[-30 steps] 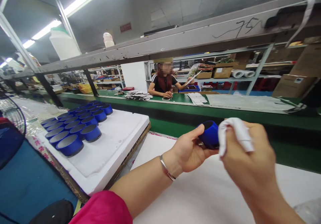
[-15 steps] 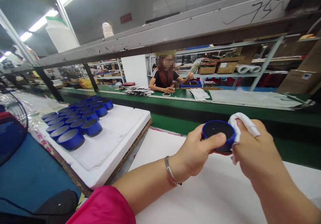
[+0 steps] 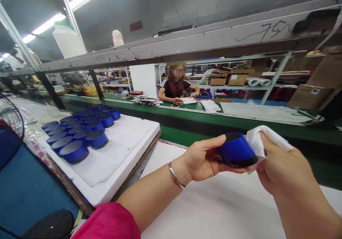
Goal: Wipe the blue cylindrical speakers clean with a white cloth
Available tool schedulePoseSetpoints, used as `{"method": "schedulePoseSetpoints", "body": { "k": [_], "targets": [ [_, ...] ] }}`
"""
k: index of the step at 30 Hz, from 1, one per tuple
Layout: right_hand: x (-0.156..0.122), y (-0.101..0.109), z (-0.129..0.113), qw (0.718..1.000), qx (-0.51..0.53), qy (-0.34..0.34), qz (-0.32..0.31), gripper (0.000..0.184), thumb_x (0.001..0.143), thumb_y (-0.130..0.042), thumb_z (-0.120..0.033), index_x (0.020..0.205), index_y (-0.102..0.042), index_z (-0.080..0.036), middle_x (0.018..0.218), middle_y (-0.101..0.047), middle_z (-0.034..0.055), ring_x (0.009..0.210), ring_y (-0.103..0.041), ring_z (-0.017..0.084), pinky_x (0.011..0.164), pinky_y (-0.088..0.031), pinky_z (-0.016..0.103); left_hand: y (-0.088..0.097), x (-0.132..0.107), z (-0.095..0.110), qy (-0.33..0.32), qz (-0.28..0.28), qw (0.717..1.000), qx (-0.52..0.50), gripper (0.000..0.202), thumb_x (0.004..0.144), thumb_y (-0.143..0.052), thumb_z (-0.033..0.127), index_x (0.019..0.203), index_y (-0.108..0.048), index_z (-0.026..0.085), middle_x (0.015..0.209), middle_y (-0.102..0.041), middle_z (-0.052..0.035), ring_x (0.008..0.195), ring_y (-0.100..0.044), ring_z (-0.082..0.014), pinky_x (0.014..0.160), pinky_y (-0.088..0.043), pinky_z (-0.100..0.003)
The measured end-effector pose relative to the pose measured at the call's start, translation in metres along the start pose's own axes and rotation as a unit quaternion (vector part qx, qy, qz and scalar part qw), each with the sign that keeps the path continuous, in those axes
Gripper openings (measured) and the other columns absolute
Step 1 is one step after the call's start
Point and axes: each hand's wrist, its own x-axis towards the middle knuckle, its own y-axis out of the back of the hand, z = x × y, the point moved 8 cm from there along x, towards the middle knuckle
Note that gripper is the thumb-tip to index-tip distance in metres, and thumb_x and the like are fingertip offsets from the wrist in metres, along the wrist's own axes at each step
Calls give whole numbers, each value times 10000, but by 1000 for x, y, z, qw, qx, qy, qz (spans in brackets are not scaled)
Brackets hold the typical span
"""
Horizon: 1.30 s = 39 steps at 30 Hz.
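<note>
My left hand [image 3: 204,158] grips a small blue cylinder [image 3: 236,149] with a dark top, tilted so its side faces me. My right hand [image 3: 283,171] is closed on a white cloth [image 3: 263,141] and presses it against the cylinder's right side. Both hands are raised over a white foam sheet [image 3: 213,210] on the bench. A silver bracelet [image 3: 175,176] sits on my left wrist, and a pink sleeve [image 3: 109,223] covers the arm lower down.
Several blue cylinders [image 3: 80,132] stand in rows on a white foam board [image 3: 120,153] at the left. A green conveyor [image 3: 213,116] runs behind. A person [image 3: 176,87] sits across it with paper stacks [image 3: 146,101]. Shelves with cartons [image 3: 236,78] stand beyond.
The cylinder has turned in my left hand from top-up to side-on. My right hand with the cloth has slid to its right side. The person opposite lowered an arm to the belt.
</note>
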Motion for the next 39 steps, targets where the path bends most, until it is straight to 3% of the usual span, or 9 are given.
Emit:
{"method": "schedulePoseSetpoints", "body": {
  "k": [5, 8, 12, 15, 22, 26, 31, 35, 39],
  "targets": [
    [-30, 8, -11, 997, -40, 54, 41, 409, 723, -779, -529, 1023, -774, -250, 947, -736, 56, 707, -581, 217, 575, -437, 361, -2, 1, 3, -13, 30, 999, -21, 240, 1044, -741, 277, 1149, -880, 113, 1172, -836, -172, 1005, -798, -289, 866, -689, -393],
    [-49, -1, -23, 968, -130, 209, 43, 342, 887, -701, -575, 1046, -728, -273, 1042, -735, 89, 1023, -679, 334, 882, -560, 493, 3, 1, 1, -37, 90, 995, -24, 215, 1041, -798, 321, 1047, -856, 115, 1015, -811, -126, 913, -752, -243, 856, -653, -363],
    [-62, -30, -19, 898, -217, 383, 12, 320, 908, -626, -582, 971, -503, -294, 1191, -691, 198, 1309, -616, 479, 1111, -459, 703, 9, -2, 0, -111, 150, 982, -27, 382, 802, -1058, 421, 892, -794, 161, 908, -751, -44, 904, -684, -202, 860, -578, -292],
    [-47, -33, -3, 918, -213, 334, 11, 332, 851, -649, -540, 1018, -501, -294, 1199, -685, 196, 1222, -617, 453, 1018, -511, 643, 11, -3, -2, -143, 164, 976, -12, 466, 700, -1097, 448, 904, -776, 180, 945, -758, -39, 1013, -693, -228, 889, -558, -288],
    [7, 0, 17, 999, -35, -32, -17, 360, 706, -830, -482, 916, -637, -262, 860, -639, 79, 738, -576, 266, 599, -458, 386, 0, 1, -11, -88, 107, 990, 34, 466, 775, -1025, 405, 1100, -822, 142, 1037, -790, -112, 953, -728, -267, 868, -655, -398],
    [10, 5, -4, 993, 82, -67, -44, 297, 728, -795, -434, 931, -706, -237, 1041, -746, 134, 872, -717, 283, 666, -602, 368, -4, -7, 3, -88, 156, 984, -16, 187, 979, -840, 286, 1030, -822, 108, 1021, -801, -141, 904, -755, -252, 807, -679, -356],
    [-3, 6, -4, 979, 153, -130, -30, 224, 844, -725, -351, 1005, -798, -214, 1099, -810, 149, 909, -793, 289, 729, -679, 367, -1, -21, 21, -122, 238, 962, -57, 259, 1113, -626, 198, 942, -790, 93, 951, -793, -140, 840, -755, -219, 814, -694, -339],
    [3, 3, 3, 979, 156, -119, -54, 292, 814, -780, -403, 1041, -825, -225, 1142, -838, 163, 998, -828, 359, 688, -697, 405, -8, -19, 28, -173, 143, 974, -10, 158, 963, -821, 272, 1001, -821, 118, 1030, -813, -137, 927, -764, -241, 834, -697, -338],
    [15, 0, 10, 978, 174, -81, -87, 412, 583, -911, -450, 927, -846, -233, 1186, -846, 183, 1120, -823, 443, 753, -731, 461, -23, -22, 32, -200, 12, 974, 108, 607, 739, -1056, 524, 1158, -839, 142, 1109, -785, -120, 934, -718, -237, 791, -648, -320]
  ]
}}
